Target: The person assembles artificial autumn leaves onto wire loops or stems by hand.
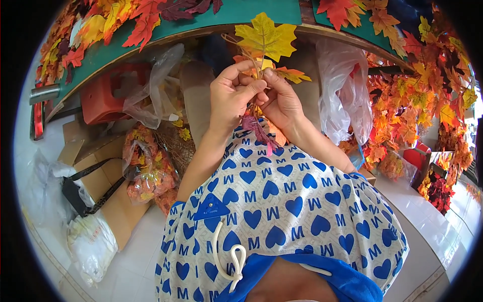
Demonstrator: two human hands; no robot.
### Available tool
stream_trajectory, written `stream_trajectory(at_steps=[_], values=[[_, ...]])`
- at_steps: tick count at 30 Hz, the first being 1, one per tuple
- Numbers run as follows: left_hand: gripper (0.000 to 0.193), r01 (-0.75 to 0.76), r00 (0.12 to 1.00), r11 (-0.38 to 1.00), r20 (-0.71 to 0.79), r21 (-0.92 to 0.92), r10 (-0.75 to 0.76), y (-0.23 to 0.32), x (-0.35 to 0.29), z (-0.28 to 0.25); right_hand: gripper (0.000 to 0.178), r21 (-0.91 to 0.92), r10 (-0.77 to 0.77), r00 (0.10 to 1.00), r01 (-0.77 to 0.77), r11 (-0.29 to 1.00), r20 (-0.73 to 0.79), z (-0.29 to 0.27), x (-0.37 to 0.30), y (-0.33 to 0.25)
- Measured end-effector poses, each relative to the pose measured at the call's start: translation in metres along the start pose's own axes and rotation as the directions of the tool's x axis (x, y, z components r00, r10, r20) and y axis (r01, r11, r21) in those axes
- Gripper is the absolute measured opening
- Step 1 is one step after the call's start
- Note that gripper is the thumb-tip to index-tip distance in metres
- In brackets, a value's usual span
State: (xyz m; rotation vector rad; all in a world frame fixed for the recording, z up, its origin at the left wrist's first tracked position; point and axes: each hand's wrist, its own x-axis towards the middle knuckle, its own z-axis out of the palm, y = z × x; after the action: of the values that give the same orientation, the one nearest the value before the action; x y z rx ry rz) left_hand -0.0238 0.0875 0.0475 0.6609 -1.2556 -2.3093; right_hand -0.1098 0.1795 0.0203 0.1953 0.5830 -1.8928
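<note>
Above my lap, both hands meet around a string of artificial maple leaves. My left hand [232,93] is closed, thumb and fingers pinching the thin stems. Pressed close beside it, my right hand [283,99] is closed too, its thumb against the same stems. A yellow-green leaf [266,39] stands up above the fingertips, and an orange leaf [293,75] pokes out to the right. Below the hands hangs a purplish-red leaf [255,129]. A thin brown cord [240,44] loops up at the left of the yellow leaf. My fingers hide where the stems join.
Ahead is a green-topped table [196,26] with heaped autumn leaves [143,20]. Beneath it, at left, sit a red plastic stool [103,98], a cardboard box [100,183] and bagged leaves [151,168]. Clear plastic bags [342,90] and hanging leaf garlands [402,116] are at right.
</note>
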Motion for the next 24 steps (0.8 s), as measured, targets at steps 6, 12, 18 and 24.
stream_trajectory(at_steps=[6, 12, 18, 24], values=[[0.034, 0.033, 0.999, 0.999, -0.008, 0.006, -0.033, -0.005, 0.002, 0.000, 0.016, 0.001, -0.003, 1.000, 0.003, 1.000, -0.016, -0.002, -0.001, -0.003], [0.036, 0.030, 0.999, 0.999, -0.018, 0.015, -0.030, -0.009, 0.004, -0.001, 0.012, -0.035, -0.076, 0.996, 0.074, 0.997, -0.055, -0.008, 0.001, -0.003], [0.037, 0.026, 1.000, 0.999, 0.004, 0.032, -0.026, -0.011, 0.007, -0.005, 0.011, -0.094, -0.113, 0.994, 0.112, 0.989, 0.000, -0.014, 0.004, -0.004], [0.037, -0.016, 1.000, 1.000, 0.021, 0.024, 0.015, -0.012, 0.007, -0.008, 0.012, -0.290, -0.256, 0.963, 0.268, 0.919, 0.081, -0.010, 0.004, -0.010]])
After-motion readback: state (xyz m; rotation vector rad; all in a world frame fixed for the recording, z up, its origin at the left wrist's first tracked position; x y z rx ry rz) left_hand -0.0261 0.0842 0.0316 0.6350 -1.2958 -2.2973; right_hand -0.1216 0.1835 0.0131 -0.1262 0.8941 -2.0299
